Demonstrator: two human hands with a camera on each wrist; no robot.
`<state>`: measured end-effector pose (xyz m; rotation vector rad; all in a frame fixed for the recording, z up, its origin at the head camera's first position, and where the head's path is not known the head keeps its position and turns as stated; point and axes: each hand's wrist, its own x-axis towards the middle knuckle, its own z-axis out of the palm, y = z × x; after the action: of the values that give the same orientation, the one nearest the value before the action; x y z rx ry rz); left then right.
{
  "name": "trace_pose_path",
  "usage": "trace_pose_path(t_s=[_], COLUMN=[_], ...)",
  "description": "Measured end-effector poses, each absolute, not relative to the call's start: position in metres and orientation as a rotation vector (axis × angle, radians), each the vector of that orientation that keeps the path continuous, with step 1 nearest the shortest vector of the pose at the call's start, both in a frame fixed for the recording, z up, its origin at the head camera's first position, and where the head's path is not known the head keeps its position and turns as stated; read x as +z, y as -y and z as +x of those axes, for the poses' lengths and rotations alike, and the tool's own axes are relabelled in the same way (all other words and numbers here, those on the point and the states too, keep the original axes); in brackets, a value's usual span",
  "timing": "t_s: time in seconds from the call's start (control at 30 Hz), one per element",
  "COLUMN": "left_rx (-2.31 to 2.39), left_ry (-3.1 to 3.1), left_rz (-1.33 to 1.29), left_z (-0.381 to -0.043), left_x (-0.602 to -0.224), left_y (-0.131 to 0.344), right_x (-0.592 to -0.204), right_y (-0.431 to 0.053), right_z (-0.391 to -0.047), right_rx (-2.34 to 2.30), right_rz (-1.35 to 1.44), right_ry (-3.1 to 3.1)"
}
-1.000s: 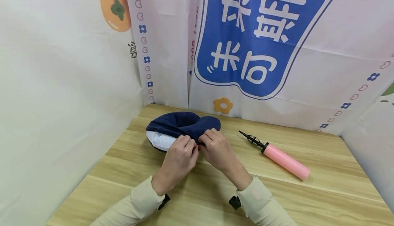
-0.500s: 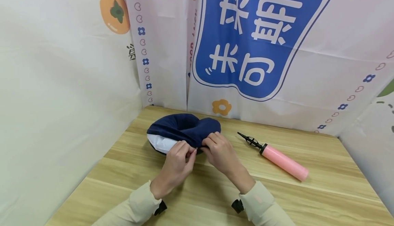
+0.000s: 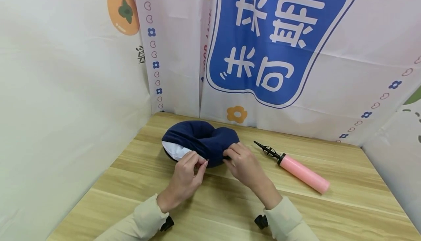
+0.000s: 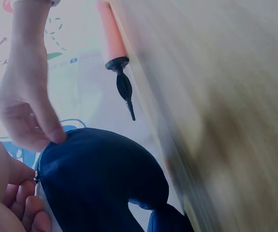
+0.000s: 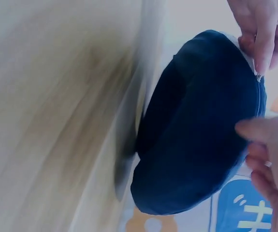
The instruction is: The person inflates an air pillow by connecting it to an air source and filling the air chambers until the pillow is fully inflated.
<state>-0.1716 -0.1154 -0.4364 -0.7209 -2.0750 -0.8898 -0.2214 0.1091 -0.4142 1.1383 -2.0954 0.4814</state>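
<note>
A navy U-shaped neck pillow [image 3: 217, 138] lies on the wooden table, white lining [image 3: 174, 149] showing through the gap at its front left. My left hand [image 3: 187, 171] pinches a small zipper pull [image 5: 258, 76] at the edge of the navy cover. To the right of the pull, the zipper [image 5: 260, 99] is joined. With thumb and curled fingers, my right hand [image 3: 245, 166] grips the cover's edge near the pillow's right end. In the left wrist view, the right hand's thumb [image 4: 56, 133] lies on the navy fabric.
A pink hand pump [image 3: 304, 173] with a black nozzle lies on the table [image 3: 348, 204] to the right of the pillow. Printed cloth walls [image 3: 177, 69] stand behind and on both sides.
My left hand has moved slightly left with the zipper pull, and the white gap has narrowed. My right hand has shifted right along the cover's edge, away from the left.
</note>
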Motion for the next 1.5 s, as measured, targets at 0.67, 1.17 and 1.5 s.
trace_pose_path(t_s=[0.67,1.17,1.5], left_rx=[-0.955,-0.962,-0.907], left_ry=[2.100,2.008,2.144], left_rz=[-0.829,-0.738,-0.707], left_z=[-0.174,-0.175,-0.174], left_x=[-0.442,-0.433,-0.425], left_y=[0.110,0.127,0.127], right_x=[-0.422,-0.415,-0.411], right_y=[-0.100,-0.110,-0.106], right_z=[-0.215,-0.219,-0.211], right_rx=[0.397,0.483,0.469], right_rz=[1.153,1.156,1.116], right_ry=[2.078,2.073,2.117])
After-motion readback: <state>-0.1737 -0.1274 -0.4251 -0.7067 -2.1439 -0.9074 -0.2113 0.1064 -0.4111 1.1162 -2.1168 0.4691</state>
